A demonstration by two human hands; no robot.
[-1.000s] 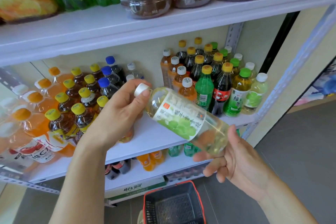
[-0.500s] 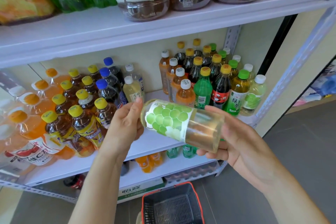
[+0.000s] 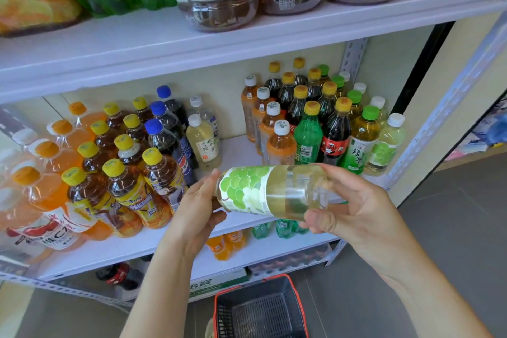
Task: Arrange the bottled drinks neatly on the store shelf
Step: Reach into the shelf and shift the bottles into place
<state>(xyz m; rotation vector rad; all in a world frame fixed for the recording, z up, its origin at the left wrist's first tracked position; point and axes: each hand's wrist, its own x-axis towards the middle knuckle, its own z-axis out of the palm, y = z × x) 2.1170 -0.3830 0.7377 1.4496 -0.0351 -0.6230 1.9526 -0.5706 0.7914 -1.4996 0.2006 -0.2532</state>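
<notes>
You had the grape-label bottle (image 3: 263,192) lying on its side in the air, just in front of the middle shelf (image 3: 236,149) and above its front edge, carried between both hands. Your right hand (image 3: 359,208) was curled round the clear base end, fingers over the top and thumb beneath; your left hand (image 3: 197,208) clasped the neck end, fingers above and thumb under the shoulder. The cap was hidden behind that palm, so I could not tell whether you pinched it.

By my reading you were at the placing step; the bottle was in hand but not yet on the board. The matching bottle (image 3: 386,143) stood upright at the right end of the front row, close to the shelf's upright post, and a bare strip of board lay open between the left cluster and the right cluster, directly behind your hands. The next move called for tipping the bottle upright, cap up and grape label outward; then you needed to choose a spot, most likely that open strip. You also needed to lower it without nudging the yellow-capped bottles (image 3: 162,181) just beside your left hand; the basket (image 3: 260,310) sat on the floor below.
</notes>
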